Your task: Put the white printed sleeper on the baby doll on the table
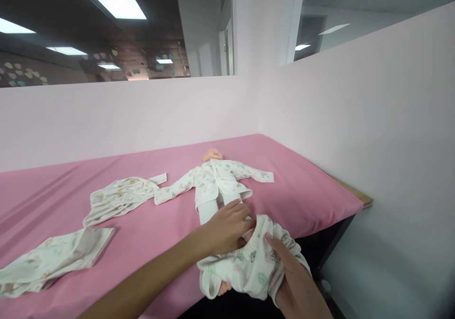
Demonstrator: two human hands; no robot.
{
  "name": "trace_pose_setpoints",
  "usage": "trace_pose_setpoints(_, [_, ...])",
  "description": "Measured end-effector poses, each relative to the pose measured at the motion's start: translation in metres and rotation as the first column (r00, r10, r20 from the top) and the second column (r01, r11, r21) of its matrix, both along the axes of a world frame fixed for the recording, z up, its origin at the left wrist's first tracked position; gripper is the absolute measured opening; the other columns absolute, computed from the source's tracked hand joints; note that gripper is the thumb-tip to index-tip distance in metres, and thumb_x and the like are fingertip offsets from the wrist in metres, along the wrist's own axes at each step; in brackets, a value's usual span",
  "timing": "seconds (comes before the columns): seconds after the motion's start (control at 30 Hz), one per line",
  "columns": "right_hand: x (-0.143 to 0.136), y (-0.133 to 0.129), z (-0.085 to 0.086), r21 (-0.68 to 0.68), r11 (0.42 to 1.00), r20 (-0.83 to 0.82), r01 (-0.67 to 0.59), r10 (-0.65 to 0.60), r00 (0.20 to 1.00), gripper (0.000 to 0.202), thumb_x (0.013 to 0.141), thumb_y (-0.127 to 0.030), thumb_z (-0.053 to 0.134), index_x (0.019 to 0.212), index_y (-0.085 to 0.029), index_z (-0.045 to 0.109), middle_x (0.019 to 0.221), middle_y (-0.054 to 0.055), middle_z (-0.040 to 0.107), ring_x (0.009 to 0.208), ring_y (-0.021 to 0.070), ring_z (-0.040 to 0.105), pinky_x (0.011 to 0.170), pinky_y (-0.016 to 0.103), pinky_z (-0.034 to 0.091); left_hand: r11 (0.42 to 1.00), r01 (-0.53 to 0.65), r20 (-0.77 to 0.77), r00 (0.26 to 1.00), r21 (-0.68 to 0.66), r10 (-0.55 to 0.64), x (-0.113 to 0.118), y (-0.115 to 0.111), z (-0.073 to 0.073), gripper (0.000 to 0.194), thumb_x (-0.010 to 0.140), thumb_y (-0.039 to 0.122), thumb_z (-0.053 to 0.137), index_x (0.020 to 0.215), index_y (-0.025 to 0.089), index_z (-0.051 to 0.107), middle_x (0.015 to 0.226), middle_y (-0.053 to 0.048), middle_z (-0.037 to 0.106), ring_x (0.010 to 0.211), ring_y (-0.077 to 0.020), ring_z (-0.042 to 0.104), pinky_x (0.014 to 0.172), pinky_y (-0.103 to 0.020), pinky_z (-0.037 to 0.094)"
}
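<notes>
Doll [207,211] lay on pink tabletop [152,243], long axis running away, head [212,155] toward the wall [142,120], right hand [296,281] held patterned pants [249,271] between fingers, left hand [227,229] curled at waistband [252,248], grip unclear.

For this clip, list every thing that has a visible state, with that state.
Doll: lying on its back
Jacket: on the doll, sleeves spread
Printed pants: bunched low on the doll, foot showing
Left hand: at the pants' top edge, grip partly hidden
Right hand: gripping the pants
Farther loose garment: rumpled
Nearer loose garment: laid out
Pink sheet: spread, creased
Ceiling lights: lit
</notes>
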State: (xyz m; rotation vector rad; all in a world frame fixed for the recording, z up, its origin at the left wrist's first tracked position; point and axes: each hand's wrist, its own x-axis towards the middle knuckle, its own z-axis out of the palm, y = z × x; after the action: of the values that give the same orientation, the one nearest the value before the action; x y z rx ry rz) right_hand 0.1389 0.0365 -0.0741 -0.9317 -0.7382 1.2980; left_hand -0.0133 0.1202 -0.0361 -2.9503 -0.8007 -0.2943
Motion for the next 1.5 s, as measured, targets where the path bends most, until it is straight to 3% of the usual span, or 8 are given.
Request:
trace_pose_setpoints(0.2, [-0.001,-0.009,0.005,-0.173,0.977,-0.183,-0.126,0.094,0.979,0.042,0.077,-0.044,0.077,0.111,-0.022,0.066,0.093,0.004,0.071,0.087,0.0246,0.069,0.071,0.032,0.059,0.935,-0.183,0.269,0.925,-0.303,0.269,-0.005,-0.060,0.014,0.044,0.093,0.017,0.040,0.135,0.025,0.047,0.143,-0.003,0.049,0.131,-0.0175,0.045,0.106,-0.036,0.044])
trace_pose_setpoints(0.37, [-0.006,-0.011,0.011,-0.263,0.954,-0.401,-0.147,0.031,0.916,0.054,0.065,-0.036,0.086,0.112,-0.022,0.064,0.102,0.001,0.070,0.103,0.0246,0.065,0.080,0.029,0.059,0.959,-0.282,0.326,0.905,-0.027,0.275,0.025,-0.098,-0.024,0.062,0.083,0.029,0.060,0.139,0.012,0.041,0.143,-0.016,0.048,0.128,-0.0321,0.048,0.104,-0.049,0.046])
trace_pose_setpoints(0.5, [-0.007,-0.012,0.010,-0.307,0.944,-0.394,-0.125,-0.007,0.919,0.057,0.063,-0.032,0.088,0.112,-0.022,0.063,0.107,0.000,0.069,0.108,0.0230,0.062,0.083,0.026,0.058,0.890,-0.414,0.446,0.844,0.189,0.298,0.043,-0.092,-0.051,0.046,0.079,0.011,0.057,0.124,0.010,0.051,0.123,-0.015,0.062,0.110,-0.0306,0.060,0.092,-0.045,0.053])
trace_pose_setpoints(0.63, [-0.005,-0.015,0.005,-0.296,0.941,-0.378,-0.162,0.040,0.925,0.050,0.061,-0.034,0.089,0.103,-0.022,0.064,0.108,0.000,0.067,0.109,0.0229,0.061,0.084,0.025,0.058,0.878,-0.416,0.503,0.826,0.237,0.255,0.041,-0.084,-0.053,0.029,0.077,0.002,0.049,0.103,0.014,0.056,0.108,-0.010,0.068,0.097,-0.0260,0.065,0.074,-0.037,0.057])
trace_pose_setpoints(0.8, [-0.005,-0.014,-0.002,-0.136,0.965,-0.297,-0.225,0.177,0.938,0.033,0.067,-0.045,0.083,0.083,-0.023,0.065,0.088,0.000,0.066,0.109,0.0245,0.060,0.087,0.028,0.057,0.934,-0.351,0.376,0.858,-0.067,0.349,0.030,-0.081,-0.033,0.019,0.087,0.008,0.047,0.101,0.017,0.054,0.101,-0.008,0.069,0.087,-0.0248,0.065,0.068,-0.037,0.055])
trace_pose_setpoints(0.97, [-0.009,-0.008,-0.002,0.006,0.987,-0.103,-0.162,0.162,0.981,0.028,0.075,-0.049,0.074,0.077,-0.023,0.063,0.081,0.002,0.065,0.094,0.0235,0.065,0.081,0.029,0.059,0.894,-0.247,0.425,0.812,-0.373,0.401,0.020,-0.076,-0.017,0.019,0.094,0.016,0.043,0.107,0.021,0.056,0.102,-0.005,0.066,0.096,-0.0219,0.061,0.082,-0.036,0.051])
trace_pose_setpoints(1.27, [-0.015,-0.011,-0.012,0.017,0.991,-0.043,-0.136,0.137,0.990,0.028,0.075,-0.043,0.076,0.092,-0.023,0.068,0.094,0.005,0.068,0.102,0.0259,0.063,0.087,0.033,0.056,0.866,-0.249,0.394,0.812,-0.434,0.430,0.014,-0.071,-0.022,0.034,0.086,0.008,0.040,0.113,0.024,0.054,0.108,-0.003,0.061,0.091,-0.0197,0.059,0.077,-0.032,0.046])
trace_pose_setpoints(1.5, [-0.006,-0.022,-0.017,-0.066,0.998,0.267,-0.015,0.032,0.963,0.034,0.073,-0.040,0.080,0.102,-0.023,0.073,0.109,0.006,0.069,0.116,0.0284,0.058,0.097,0.036,0.052,0.847,-0.196,0.413,0.804,-0.495,0.428,0.014,-0.069,-0.016,0.022,0.087,0.010,0.040,0.102,0.022,0.051,0.105,-0.004,0.061,0.086,-0.0178,0.060,0.074,-0.030,0.048])
